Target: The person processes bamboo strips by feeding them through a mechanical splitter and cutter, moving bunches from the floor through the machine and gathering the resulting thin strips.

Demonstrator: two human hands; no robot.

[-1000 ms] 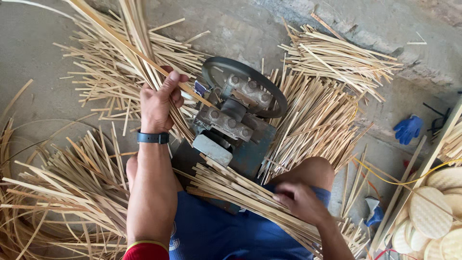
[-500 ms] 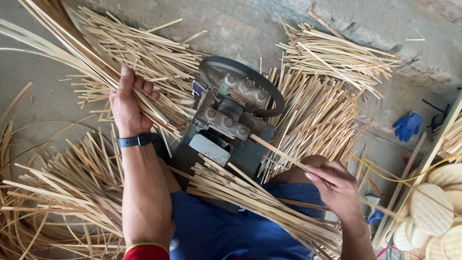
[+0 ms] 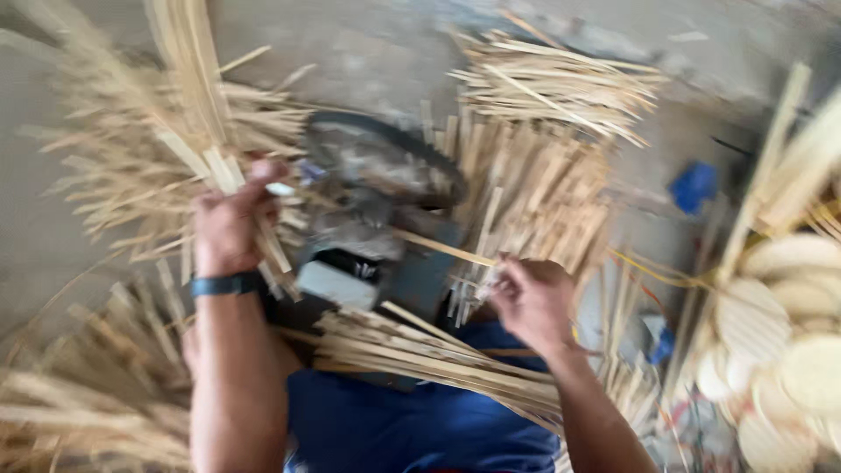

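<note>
Bamboo strip [image 3: 442, 249] in right hand [image 3: 530, 302] (left hand [image 3: 229, 223] on strips [image 3: 188, 79])

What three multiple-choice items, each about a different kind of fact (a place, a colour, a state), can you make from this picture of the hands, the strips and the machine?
1. Where is the machine?
A. between the two hands
B. to the right of both hands
C. behind the round woven pieces

2. What colour is the band on the left wrist?
A. red
B. dark blue-grey
C. white

3. What is the right hand doing?
A. lying flat and open on the floor
B. closed on a single thin strip that reaches toward the machine
C. holding the blue object

Answers: 1 A, the left hand is at its left side and the right hand at its right. 2 B, the band looks dark blue-grey. 3 B, the fingers are closed around the strip's near end.
</note>
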